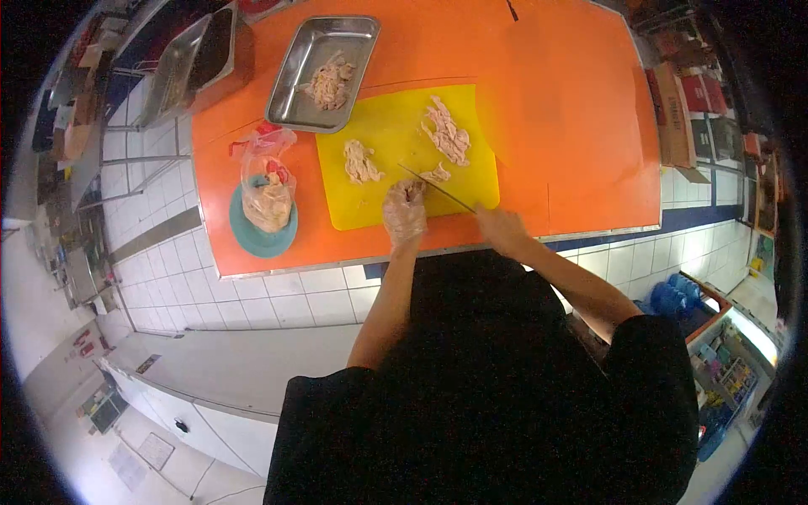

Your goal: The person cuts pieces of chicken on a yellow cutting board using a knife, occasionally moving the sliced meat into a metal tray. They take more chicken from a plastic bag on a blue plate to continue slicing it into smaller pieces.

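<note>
My right hand [502,231] is wrapped round the handle of a knife [438,188], whose thin blade slants up and left over the yellow cutting board [391,122]. Beside the blade, my left hand [406,212] wears a clear plastic glove, its fingers curled together at the board's near edge. What those fingers hold, if anything, is hidden. A small piece of pale meat [436,173] lies just beyond the blade. Farther off on the board are a larger heap of shredded pale meat [446,133] at the right and another pile [361,162] at the left.
A metal tray [289,93] with shredded meat [330,82] stands behind the board, overlapping its far left corner. Left of the board, a plastic bag of pale meat [268,204] rests on a teal plate [252,241]. Deep metal pans [220,63] sit at the orange table's [581,109] left edge.
</note>
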